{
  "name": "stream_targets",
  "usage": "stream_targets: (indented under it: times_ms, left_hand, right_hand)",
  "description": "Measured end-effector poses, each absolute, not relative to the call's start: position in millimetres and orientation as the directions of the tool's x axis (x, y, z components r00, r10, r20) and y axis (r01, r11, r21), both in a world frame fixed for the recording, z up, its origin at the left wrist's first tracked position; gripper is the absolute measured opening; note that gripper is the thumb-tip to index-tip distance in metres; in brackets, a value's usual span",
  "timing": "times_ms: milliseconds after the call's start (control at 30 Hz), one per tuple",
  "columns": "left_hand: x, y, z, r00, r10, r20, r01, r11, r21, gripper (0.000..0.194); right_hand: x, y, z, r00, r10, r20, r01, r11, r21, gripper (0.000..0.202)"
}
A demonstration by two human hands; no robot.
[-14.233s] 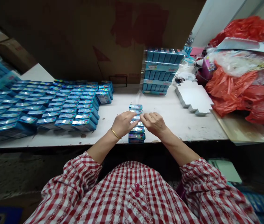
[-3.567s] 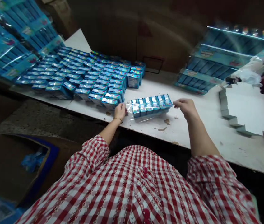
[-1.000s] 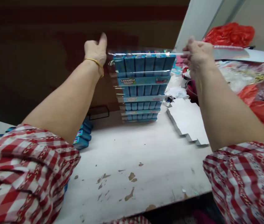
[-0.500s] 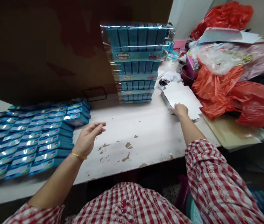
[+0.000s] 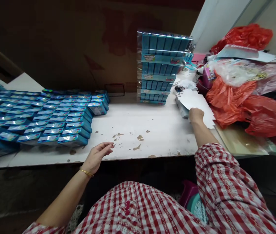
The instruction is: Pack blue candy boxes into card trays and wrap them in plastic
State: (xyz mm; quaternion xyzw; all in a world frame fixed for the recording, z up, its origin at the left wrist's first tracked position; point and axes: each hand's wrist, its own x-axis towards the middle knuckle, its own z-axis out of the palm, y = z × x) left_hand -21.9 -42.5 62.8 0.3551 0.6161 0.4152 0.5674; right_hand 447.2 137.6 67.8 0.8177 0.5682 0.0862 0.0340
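Note:
My right hand (image 5: 196, 116) has its fingers closed on the near left edge of a white card sheet (image 5: 194, 100), the top one of a stack at the right of the table. That edge is bent up from the pile. Near the table's front edge, my left hand (image 5: 99, 156) hovers with fingers slightly curled and thumb near the fingertips; nothing shows in it. Rows of small blue boxes (image 5: 52, 125) cover the left of the table (image 5: 128, 120). At the back centre stand clear-wrapped blue display trays (image 5: 161, 78), stacked upright.
Red plastic bags (image 5: 235, 97) and clear bags (image 5: 237, 70) heap up at the right, beside a tan sheet (image 5: 237, 139). A large dark brown carton (image 5: 79, 42) rises behind the table. Below the table edge is a purple stool or tub (image 5: 189, 193).
The view has shifted left. My right hand has closed on the top card and bent its edge up. My left hand is lower, closer to the table's front edge.

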Motion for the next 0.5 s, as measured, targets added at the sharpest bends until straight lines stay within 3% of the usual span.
stream_targets:
  times_ms: [100, 267, 333, 433, 500]
  left_hand:
    - [-21.3, -53.8, 58.2, -0.039, 0.912, -0.408, -0.013, 0.408, 0.913, 0.041]
    - [-28.4, -66.9, 44.2, 0.028, 0.915, -0.402, 0.019, 0.402, 0.916, 0.042]
    - [-29.2, -71.0, 38.0, 0.053, 0.916, -0.398, 0.03, 0.397, 0.917, 0.042]
    - [-19.7, -73.8, 29.9, 0.11, 0.898, -0.426, 0.04, 0.424, 0.905, 0.043]
    - [-6.0, -70.3, 25.2, 0.184, 0.869, -0.46, -0.04, 0.474, 0.879, 0.048]
  right_hand:
    - [419.7, 117.8, 59.4, 0.327, 0.93, 0.17, 0.926, -0.351, 0.138, 0.03]
    - [409.6, 86.4, 52.4, 0.452, 0.888, 0.089, 0.886, -0.458, 0.068, 0.032]
    - [404.4, 69.5, 55.5, 0.432, 0.887, 0.162, 0.892, -0.447, 0.068, 0.034]
    - [357.3, 36.0, 58.3, 0.257, 0.92, 0.297, 0.953, -0.293, 0.084, 0.036]
    - [295.5, 12.1, 54.8, 0.103, 0.951, 0.292, 0.991, -0.125, 0.057, 0.035]
